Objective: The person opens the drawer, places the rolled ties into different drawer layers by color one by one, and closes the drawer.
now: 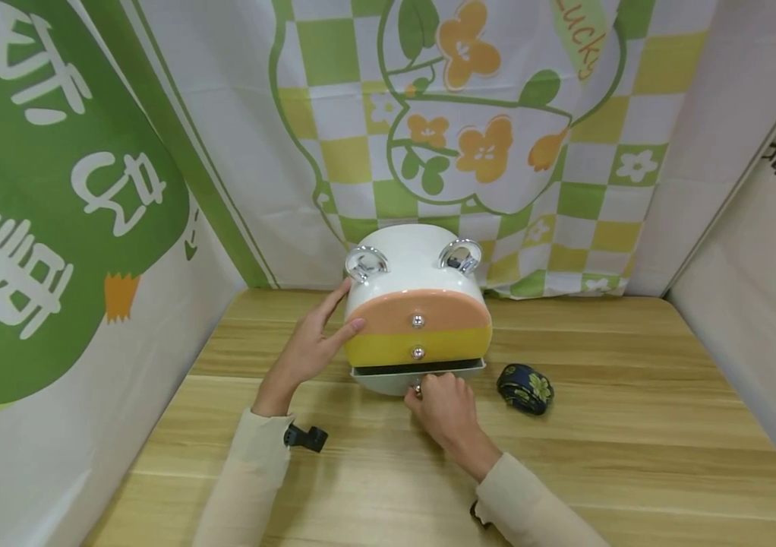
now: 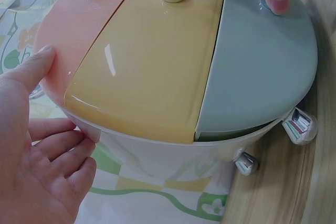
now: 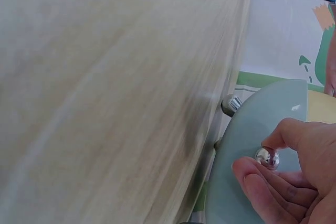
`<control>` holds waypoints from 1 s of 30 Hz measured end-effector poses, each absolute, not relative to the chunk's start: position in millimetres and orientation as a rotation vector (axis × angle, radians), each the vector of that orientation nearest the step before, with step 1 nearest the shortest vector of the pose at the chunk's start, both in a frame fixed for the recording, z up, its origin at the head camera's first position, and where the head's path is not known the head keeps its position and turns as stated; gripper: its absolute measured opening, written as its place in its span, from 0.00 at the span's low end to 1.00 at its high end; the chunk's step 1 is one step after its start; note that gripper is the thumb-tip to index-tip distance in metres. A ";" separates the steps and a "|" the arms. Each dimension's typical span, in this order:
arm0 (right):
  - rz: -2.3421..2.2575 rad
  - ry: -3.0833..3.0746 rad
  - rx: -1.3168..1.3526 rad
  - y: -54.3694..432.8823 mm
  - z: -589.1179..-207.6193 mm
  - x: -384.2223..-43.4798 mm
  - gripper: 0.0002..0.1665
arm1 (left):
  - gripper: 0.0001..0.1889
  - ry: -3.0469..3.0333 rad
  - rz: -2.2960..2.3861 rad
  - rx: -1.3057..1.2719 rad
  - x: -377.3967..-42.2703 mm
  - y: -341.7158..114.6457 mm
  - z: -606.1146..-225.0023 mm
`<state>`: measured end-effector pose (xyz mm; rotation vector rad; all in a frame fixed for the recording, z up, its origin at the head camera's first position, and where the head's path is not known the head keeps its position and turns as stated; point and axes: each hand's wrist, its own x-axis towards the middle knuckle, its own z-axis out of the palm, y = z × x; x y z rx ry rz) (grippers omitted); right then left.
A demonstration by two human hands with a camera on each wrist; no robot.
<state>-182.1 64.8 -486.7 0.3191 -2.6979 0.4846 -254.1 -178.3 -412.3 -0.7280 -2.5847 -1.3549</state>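
Note:
A small rounded storage box (image 1: 415, 258) with a white shell and two chrome rings on top stands on the table. Its front has a pink drawer (image 1: 388, 310), a yellow drawer (image 1: 381, 351) and a grey-green bottom drawer (image 1: 377, 381), each with a silver knob. The bottom drawer stands slightly out, a dark gap along its top. My right hand (image 1: 448, 410) pinches that drawer's knob (image 3: 268, 158) between thumb and fingers. At the box's left side, my left hand (image 1: 307, 346) rests with its thumb on the pink front's edge and its loosely extended fingers against the side wall.
To the right of the box lies a rolled dark blue strap (image 1: 525, 388) with a yellow-green flower pattern. Short chrome feet (image 2: 299, 126) lift the box off the wooden table (image 1: 607, 456). Printed cloth (image 1: 333, 99) hangs close behind it, and white panels flank both sides.

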 end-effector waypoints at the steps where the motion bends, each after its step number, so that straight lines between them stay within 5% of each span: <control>1: 0.490 -2.704 0.319 65.1 -486.4 -181.3 0.33 | 0.41 -2.585 -1.356 -0.728 -254.3 -178.2 -412.6; 30: 0.461 -2.768 0.344 68.0 -477.8 -150.2 0.33 | 0.40 -2.580 -1.358 -0.726 -253.5 -177.3 -411.9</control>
